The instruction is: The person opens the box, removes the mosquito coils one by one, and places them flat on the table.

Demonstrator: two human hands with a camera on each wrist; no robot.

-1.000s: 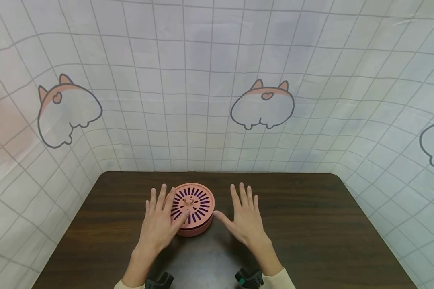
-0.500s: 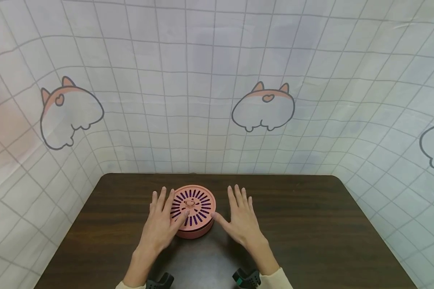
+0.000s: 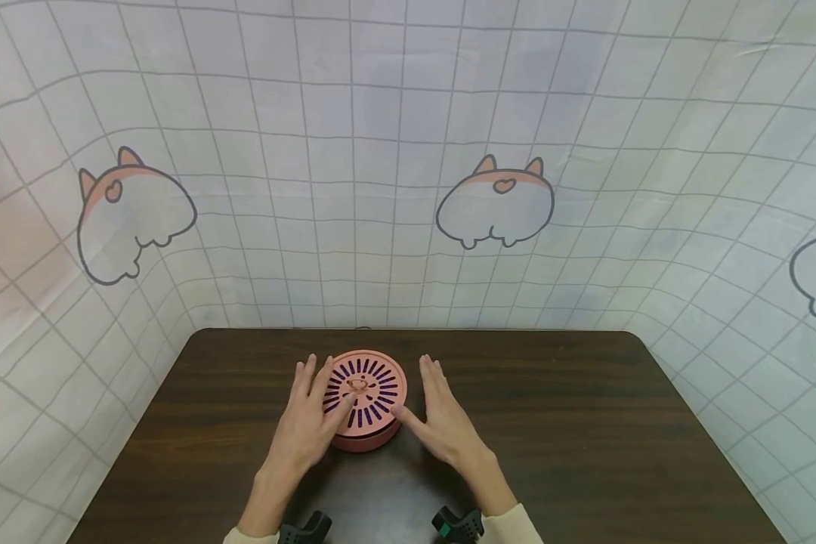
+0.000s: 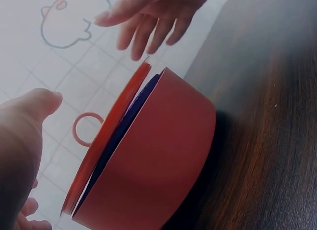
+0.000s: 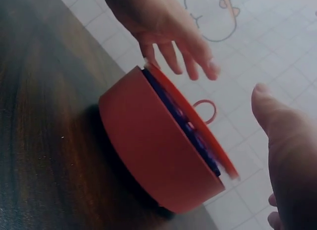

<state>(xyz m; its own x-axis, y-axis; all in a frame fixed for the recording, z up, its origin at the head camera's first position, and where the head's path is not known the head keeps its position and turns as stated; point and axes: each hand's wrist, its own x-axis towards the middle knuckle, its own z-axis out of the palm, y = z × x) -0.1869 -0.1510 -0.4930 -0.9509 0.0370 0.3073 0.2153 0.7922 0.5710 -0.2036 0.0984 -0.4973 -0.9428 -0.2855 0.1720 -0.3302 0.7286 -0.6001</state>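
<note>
A round pink box with a slotted lid stands on the dark table. On the lid is a small ring handle. Between lid and box wall a dark blue layer shows in the wrist views. At the box's left, my left hand hovers with fingers extended, its thumb over the lid in the head view. My right hand is at the right side, fingers straight and close together, thumb near the rim. Both hands appear apart from the box in the wrist views and hold nothing.
The dark wood table reaches a white grid-patterned curtain behind and at both sides. Cartoon animal prints are on the curtain. Black wrist devices sit under both wrists.
My right hand has moved left toward the box and its fingers have drawn together. My left hand has shifted slightly right. The box stays in place.
</note>
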